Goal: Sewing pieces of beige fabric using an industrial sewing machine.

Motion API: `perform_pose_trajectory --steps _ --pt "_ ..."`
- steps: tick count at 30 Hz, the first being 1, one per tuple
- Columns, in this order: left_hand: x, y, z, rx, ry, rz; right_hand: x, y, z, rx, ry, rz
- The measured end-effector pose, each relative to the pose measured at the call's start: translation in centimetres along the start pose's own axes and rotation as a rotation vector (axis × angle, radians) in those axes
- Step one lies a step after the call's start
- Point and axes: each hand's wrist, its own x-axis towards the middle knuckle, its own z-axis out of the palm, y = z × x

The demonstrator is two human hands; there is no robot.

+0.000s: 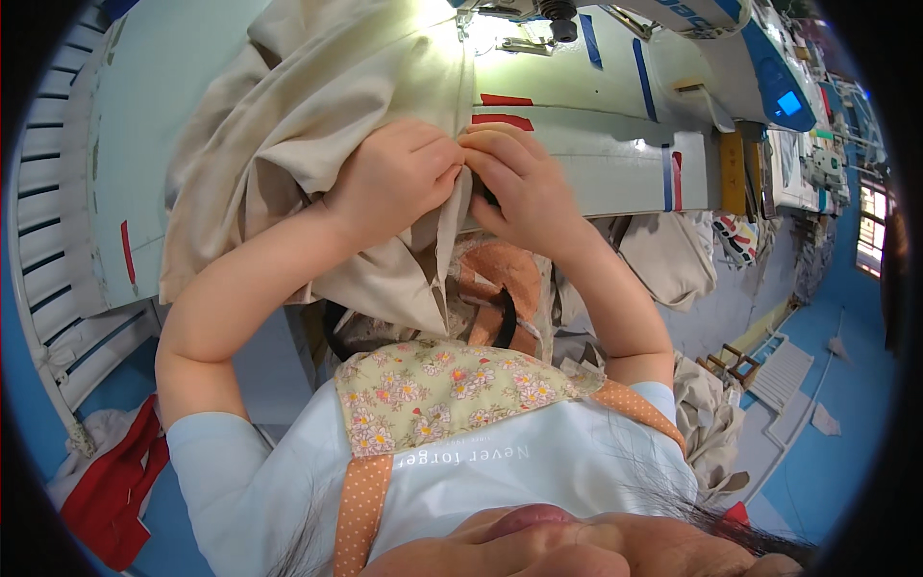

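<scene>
A large piece of beige fabric (317,72) lies in folds over the left part of the sewing table (577,154), and one end hangs down over the front edge. My left hand (404,173) is closed on the fabric's right edge. Right beside it, my right hand (519,183) pinches the same edge between thumb and fingers; the two hands' fingertips meet. Beyond the hands, the fabric's edge runs up to the lit needle area of a sewing machine (519,43). What lies under my right palm is partly hidden, with something dark showing there.
Red tape (500,123) and blue tape (644,82) mark the tabletop. A white slatted rack (48,231) stands at the left, with red cloth (115,490) below it. More beige fabric (668,260) hangs beneath the table at the right, and a heap of cloth (710,413) lies lower down.
</scene>
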Motion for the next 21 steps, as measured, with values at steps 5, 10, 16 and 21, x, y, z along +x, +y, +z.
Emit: perform_pose_trajectory --steps 5,10,16,21 --pt "0.2 -0.9 -1.0 -0.095 -0.058 -0.101 0.6 0.7 0.8 -0.047 0.064 -0.093" --pt "1.2 -1.8 -0.8 0.205 -0.118 -0.015 0.6 1.4 -0.3 0.025 0.053 -0.127" --pt "3.0 -2.3 -0.8 0.473 -0.456 -0.179 0.4 1.2 -0.5 0.045 0.033 -0.089" --pt "2.5 -2.3 -0.7 0.537 -0.402 -0.131 0.1 1.2 -0.5 0.048 0.012 -0.099"
